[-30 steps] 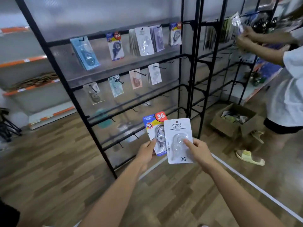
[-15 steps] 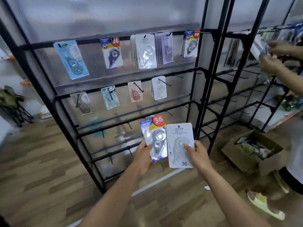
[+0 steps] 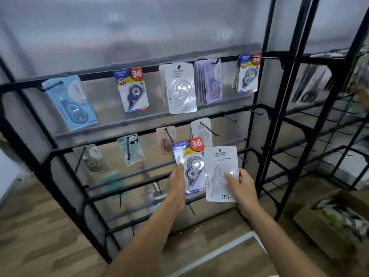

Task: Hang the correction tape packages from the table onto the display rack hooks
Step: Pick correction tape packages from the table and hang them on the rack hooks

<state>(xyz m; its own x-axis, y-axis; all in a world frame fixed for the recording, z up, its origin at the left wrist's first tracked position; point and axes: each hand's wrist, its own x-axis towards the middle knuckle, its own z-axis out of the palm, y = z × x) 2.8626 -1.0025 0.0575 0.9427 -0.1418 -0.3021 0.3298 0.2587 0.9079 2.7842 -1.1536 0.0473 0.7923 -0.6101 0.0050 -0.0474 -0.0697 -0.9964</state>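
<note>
Here, two correction tape packages held up side by side before the display rack, off any hook. Blue package with red "36" sticker pinched by left hand; white package gripped by right hand, thumb on its blister. Edges overlap slightly. Rack's top row carries hung packages: pale blue, blue, white stack, lilac. Cardboard box on floor, right.
</note>
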